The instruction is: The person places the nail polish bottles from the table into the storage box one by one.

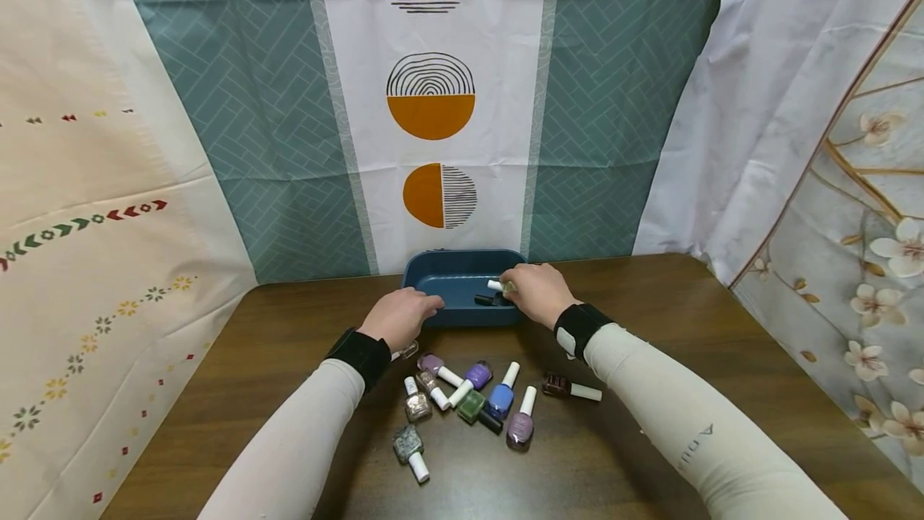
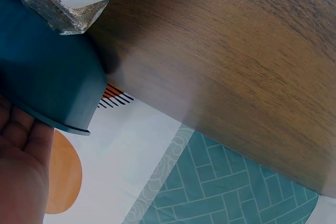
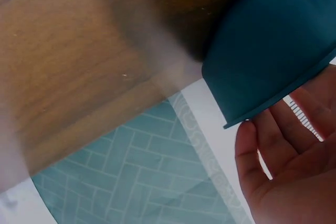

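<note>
A dark blue tray stands at the table's far middle, with a black-capped nail polish bottle lying inside. My right hand reaches over the tray's right side and pinches a pale bottle with a white cap at its fingertips. In the right wrist view my right hand shows beside the tray's rim, with the bottle hidden. My left hand rests at the tray's front left rim, fingers relaxed and holding nothing. The left wrist view shows my left hand under the tray's rim.
Several nail polish bottles lie in a cluster on the brown table in front of the tray: a blue one, a green one, a brown one, glitter ones. A glitter bottle lies near my left wrist. Curtains hang behind.
</note>
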A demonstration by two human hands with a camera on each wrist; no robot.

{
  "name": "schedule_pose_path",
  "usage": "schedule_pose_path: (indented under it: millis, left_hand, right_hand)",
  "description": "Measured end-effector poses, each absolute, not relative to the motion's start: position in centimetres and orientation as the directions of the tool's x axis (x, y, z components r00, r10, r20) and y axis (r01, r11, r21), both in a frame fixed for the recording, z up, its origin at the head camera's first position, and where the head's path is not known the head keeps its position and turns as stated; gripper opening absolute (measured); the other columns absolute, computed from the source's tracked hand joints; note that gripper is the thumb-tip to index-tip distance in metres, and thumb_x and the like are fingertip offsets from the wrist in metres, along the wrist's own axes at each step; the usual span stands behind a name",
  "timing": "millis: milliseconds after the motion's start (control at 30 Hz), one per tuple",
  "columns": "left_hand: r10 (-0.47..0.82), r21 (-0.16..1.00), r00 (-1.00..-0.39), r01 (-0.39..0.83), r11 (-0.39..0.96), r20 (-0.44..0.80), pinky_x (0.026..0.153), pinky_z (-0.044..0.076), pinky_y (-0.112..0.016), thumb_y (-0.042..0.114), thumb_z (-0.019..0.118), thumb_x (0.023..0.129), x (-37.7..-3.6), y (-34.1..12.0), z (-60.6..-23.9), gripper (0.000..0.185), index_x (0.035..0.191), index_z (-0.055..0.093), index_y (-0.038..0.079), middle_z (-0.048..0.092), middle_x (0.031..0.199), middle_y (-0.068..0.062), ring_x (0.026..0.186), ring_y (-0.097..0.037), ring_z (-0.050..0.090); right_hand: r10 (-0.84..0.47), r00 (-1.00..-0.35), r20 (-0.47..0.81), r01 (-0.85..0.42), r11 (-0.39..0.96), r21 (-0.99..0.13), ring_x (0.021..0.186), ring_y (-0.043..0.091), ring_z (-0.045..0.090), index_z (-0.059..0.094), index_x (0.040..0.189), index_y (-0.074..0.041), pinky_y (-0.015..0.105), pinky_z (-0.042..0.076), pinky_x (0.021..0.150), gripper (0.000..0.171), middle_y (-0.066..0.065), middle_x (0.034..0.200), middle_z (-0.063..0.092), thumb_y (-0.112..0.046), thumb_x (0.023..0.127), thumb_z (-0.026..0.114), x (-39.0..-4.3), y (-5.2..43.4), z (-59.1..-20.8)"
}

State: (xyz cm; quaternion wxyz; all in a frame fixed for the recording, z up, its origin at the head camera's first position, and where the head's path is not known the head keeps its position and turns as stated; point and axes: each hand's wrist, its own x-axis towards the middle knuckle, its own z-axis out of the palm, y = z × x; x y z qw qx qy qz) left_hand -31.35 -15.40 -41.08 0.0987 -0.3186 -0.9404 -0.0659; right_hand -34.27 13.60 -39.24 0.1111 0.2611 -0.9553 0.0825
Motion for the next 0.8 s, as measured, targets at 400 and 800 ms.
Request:
schedule_pose_path:
  millis: [400, 800]
  left_hand:
    - [0.583, 0.055, -0.780, 0.608, 0.792, 0.229, 0.097, 0.061, -0.046, 0.006, 0.071, 0.108, -31.3, -15.3, -41.1, 0.024, 0.130, 0.079, 0.011, 0.081, 0.114, -0.008, 0.105, -0.030, 0.074]
    - [0.579, 0.055, -0.784, 0.603, 0.796, 0.226, 0.097, 0.061, -0.047, 0.007, 0.071, 0.108, -31.0, -15.2, -41.0, 0.022, 0.128, 0.079, 0.010, 0.081, 0.113, -0.008, 0.105, -0.030, 0.074]
  right_hand:
    - [-0.481, -0.842, 0.244, -0.489, 0.872, 0.028, 0.091, 0.027, 0.075, 0.081, 0.112, -0.007, 0.049, 0.058, 0.087, 0.010, 0.009, 0.097, 0.078, -0.011, 0.103, 0.080, -34.6, 12.6, -39.5]
    - [-0.459, -0.858, 0.230, -0.461, 0.886, 0.048, 0.094, 0.030, 0.076, 0.078, 0.104, -0.007, 0.049, 0.055, 0.090, 0.007, 0.010, 0.097, 0.079, -0.001, 0.102, 0.077, -34.0, 12.4, -39.8]
